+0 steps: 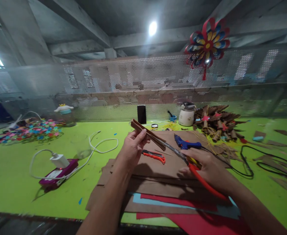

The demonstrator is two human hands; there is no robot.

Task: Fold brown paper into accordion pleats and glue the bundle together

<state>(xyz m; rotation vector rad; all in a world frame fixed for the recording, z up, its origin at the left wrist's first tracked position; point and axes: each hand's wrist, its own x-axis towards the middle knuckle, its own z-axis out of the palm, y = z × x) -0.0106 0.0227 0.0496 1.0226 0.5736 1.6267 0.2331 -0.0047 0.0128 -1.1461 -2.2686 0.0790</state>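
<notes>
My left hand [133, 145] pinches a narrow folded strip of brown cardboard or paper [148, 134], held slanting above the brown sheets. In my right hand [205, 166] are scissors [194, 169] with red-orange handles. Their blades meet the strip's lower right end; whether they cut into it I cannot tell. Beneath my hands lies a stack of brown paper sheets [158, 169]. On it rest an orange utility knife [157, 157] and a blue hot glue gun [186, 143]. Red paper [177, 222] and light blue paper [163, 200] stick out below the stack.
A purple power strip [57, 174] with a white charger and cable lies left. Coloured paper stars [36, 130] are heaped behind it. Along the back stand a phone [141, 114], a white jug [186, 115] and a pile of rolled brown pieces [217, 124]. A black cord [248, 163] loops at right.
</notes>
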